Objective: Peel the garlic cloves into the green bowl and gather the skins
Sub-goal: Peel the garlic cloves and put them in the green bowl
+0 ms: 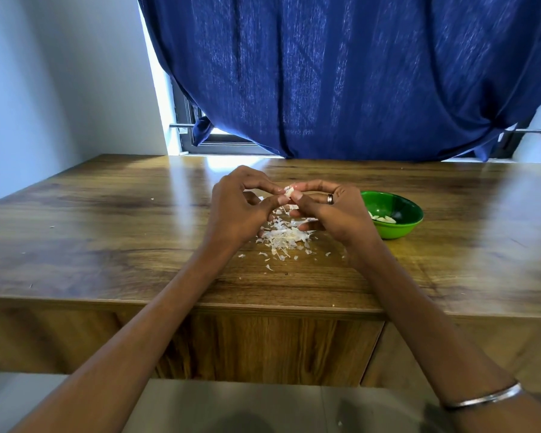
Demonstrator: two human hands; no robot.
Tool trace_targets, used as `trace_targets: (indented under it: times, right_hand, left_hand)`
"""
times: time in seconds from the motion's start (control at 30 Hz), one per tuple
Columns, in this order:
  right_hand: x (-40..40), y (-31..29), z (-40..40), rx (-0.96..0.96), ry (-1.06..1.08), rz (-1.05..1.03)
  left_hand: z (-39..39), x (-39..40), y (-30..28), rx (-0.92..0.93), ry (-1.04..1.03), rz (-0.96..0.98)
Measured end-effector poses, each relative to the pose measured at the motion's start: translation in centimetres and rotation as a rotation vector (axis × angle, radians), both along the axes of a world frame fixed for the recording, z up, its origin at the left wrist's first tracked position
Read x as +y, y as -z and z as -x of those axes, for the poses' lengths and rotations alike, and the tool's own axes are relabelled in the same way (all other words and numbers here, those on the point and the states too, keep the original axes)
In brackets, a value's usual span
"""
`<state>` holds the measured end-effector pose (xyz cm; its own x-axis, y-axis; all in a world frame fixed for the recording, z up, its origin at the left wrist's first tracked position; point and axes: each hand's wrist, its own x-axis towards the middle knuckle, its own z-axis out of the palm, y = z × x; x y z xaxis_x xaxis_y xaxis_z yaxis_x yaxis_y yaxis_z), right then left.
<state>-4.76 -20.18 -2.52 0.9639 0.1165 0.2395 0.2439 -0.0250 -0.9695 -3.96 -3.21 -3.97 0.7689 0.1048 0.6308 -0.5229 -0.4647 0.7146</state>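
My left hand (238,210) and my right hand (331,210) meet above the middle of the wooden table (107,232). Both pinch one small white garlic clove (289,192) between thumbs and fingertips. Directly under the hands lies a loose pile of white garlic skins (286,235), with stray flakes scattered toward me. The green bowl (397,228) stands just right of my right hand and holds a few peeled cloves (383,218); my hand hides its left rim.
A dark blue curtain (356,73) hangs behind the table over a window. A white wall stands at the left. The table's front edge (200,303) runs across below my forearms. Tiny skin flecks dot the left tabletop.
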Motion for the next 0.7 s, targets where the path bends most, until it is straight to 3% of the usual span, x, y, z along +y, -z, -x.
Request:
trace_targets:
  times: [0.2, 0.4, 0.7]
  right_hand:
    - [0.02, 0.17, -0.14, -0.039, 0.049, 0.034]
    - [-0.02, 0.35, -0.36, -0.071, 0.092, 0.057]
    - [-0.01, 0.54, -0.67, -0.083, 0.151, 0.100]
  left_hand:
    - [0.32, -0.27, 0.13, -0.064, -0.006, -0.053]
    - [0.59, -0.48, -0.05, 0.067, -0.018, 0.060]
    - [0.21, -0.28, 0.30, -0.027, -0.122, -0.153]
